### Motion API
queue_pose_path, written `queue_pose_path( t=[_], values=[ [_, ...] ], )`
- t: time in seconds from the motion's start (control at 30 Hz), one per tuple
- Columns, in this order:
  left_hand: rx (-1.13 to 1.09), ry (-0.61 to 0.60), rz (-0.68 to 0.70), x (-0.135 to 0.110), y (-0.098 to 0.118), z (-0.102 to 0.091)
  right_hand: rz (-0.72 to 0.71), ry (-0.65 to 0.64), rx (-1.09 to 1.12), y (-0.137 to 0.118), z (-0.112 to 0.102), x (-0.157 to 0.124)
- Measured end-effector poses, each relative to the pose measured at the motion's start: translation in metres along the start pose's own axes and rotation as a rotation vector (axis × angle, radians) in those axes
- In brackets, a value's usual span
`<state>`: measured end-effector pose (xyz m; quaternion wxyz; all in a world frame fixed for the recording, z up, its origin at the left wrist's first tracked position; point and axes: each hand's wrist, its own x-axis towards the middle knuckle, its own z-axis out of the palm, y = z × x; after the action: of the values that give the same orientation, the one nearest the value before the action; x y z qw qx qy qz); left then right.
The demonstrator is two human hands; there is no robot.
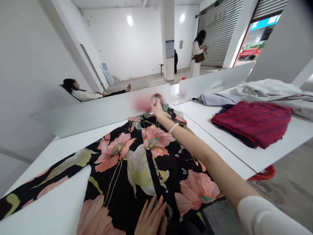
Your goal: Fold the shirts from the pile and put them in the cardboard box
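Observation:
A black floral shirt [137, 163] with pink and cream flowers lies spread face up on a white table [61, 150], one sleeve stretched out to the left. My left hand [151, 218] lies flat on the shirt's near part, fingers stretched out. My right hand [157, 106] reaches to the far end and is closed on the shirt's collar area, which is lifted slightly. A pale bracelet [173, 128] sits on my right wrist.
A red folded cloth [254, 122] and grey garments [269, 91] lie on the neighbouring table at right. White divider panels [97, 111] stand behind the tables. One person reclines at far left, another stands at the back near a roller shutter. A red basin [265, 173] sits under the right table.

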<state>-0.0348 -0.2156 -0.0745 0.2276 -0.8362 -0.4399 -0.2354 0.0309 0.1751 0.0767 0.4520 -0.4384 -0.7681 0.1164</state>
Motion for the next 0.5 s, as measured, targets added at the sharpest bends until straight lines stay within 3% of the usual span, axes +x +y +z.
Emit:
queue_pose_path(
  t=[0.1, 0.17, 0.23, 0.3, 0.37, 0.43, 0.5],
  values=[
    [-0.028, -0.017, -0.006, 0.004, 0.002, -0.003, -0.083, -0.153, 0.107, -0.046, 0.064, -0.057],
    [-0.056, 0.042, -0.057, 0.005, 0.006, 0.0, -0.194, -0.394, 0.103, -0.055, 0.091, -0.099],
    [-0.093, 0.147, -0.16, 0.002, 0.012, 0.007, -0.249, -0.544, 0.024, -0.051, 0.106, -0.13],
    [-0.118, 0.187, -0.249, -0.002, 0.018, 0.015, -0.297, -0.589, -0.039, -0.043, 0.109, -0.146],
    [-0.126, 0.163, -0.266, -0.008, 0.022, 0.023, -0.341, -0.57, -0.076, -0.036, 0.102, -0.144],
    [-0.125, 0.163, -0.265, -0.011, 0.024, 0.027, -0.349, -0.537, -0.133, -0.027, 0.084, -0.129],
    [-0.136, 0.174, -0.286, -0.01, 0.025, 0.028, -0.257, -0.504, -0.22, -0.011, 0.059, -0.109]
  ],
)
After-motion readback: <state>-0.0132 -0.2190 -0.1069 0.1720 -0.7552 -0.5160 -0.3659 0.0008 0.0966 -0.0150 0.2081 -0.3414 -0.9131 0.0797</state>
